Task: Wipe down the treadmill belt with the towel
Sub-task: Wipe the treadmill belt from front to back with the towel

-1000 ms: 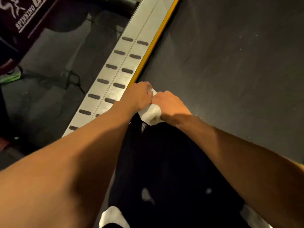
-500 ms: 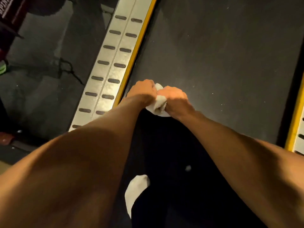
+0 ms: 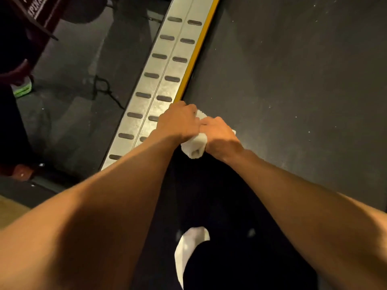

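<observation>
Two hands work one towel [image 3: 195, 146], a white roll pressed on the belt [image 3: 293, 80] near its left edge. The left hand [image 3: 180, 122] and right hand [image 3: 219, 132] sit side by side, touching, each with fingers curled tight around the roll. Just beside them run one yellow strip [image 3: 196, 53] and one silver rail [image 3: 155, 86] with two rows of dark slots. One white sock [image 3: 188, 245] shows below.
</observation>
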`<state>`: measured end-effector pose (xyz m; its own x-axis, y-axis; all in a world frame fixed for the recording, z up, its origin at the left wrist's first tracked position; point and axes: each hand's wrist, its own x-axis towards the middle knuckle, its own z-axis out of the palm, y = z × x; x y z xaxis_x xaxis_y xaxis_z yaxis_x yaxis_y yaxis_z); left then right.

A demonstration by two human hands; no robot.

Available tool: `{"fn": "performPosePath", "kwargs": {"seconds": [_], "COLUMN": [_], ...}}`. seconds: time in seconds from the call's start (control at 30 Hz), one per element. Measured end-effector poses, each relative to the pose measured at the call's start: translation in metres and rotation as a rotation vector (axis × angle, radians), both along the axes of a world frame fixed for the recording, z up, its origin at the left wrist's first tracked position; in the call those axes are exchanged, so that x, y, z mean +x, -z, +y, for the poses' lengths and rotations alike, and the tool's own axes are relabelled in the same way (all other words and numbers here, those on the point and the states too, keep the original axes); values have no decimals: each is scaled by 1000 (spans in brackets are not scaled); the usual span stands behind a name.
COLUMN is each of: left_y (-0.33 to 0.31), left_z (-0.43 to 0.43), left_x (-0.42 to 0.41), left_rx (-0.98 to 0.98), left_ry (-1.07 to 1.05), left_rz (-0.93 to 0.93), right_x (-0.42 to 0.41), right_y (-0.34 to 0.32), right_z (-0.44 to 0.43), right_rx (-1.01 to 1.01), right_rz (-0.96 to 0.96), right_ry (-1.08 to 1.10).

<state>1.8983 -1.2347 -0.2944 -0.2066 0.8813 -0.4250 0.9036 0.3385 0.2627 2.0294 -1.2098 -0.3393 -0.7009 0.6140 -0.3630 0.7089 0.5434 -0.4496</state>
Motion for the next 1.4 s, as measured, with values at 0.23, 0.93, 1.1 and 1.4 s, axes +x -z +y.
{"fn": "performPosePath", "kwargs": {"seconds": [0.23, 0.93, 1.1, 1.4], "left_y": [-8, 12, 17, 19], "left_z": [3, 42, 39, 36], "left_x": [-16, 9, 8, 14], "left_rx": [-51, 172, 234, 291], "left_ry": [65, 131, 110, 59], "left_rz": [-67, 338, 347, 326], "right_x": [6, 17, 12, 5], "right_y": [-13, 20, 20, 17], "right_z": [44, 24, 76, 62], "right_rx": [97, 357, 430, 470], "right_rz": [26, 181, 118, 80], "right_ry": [220, 0, 271, 158]}}
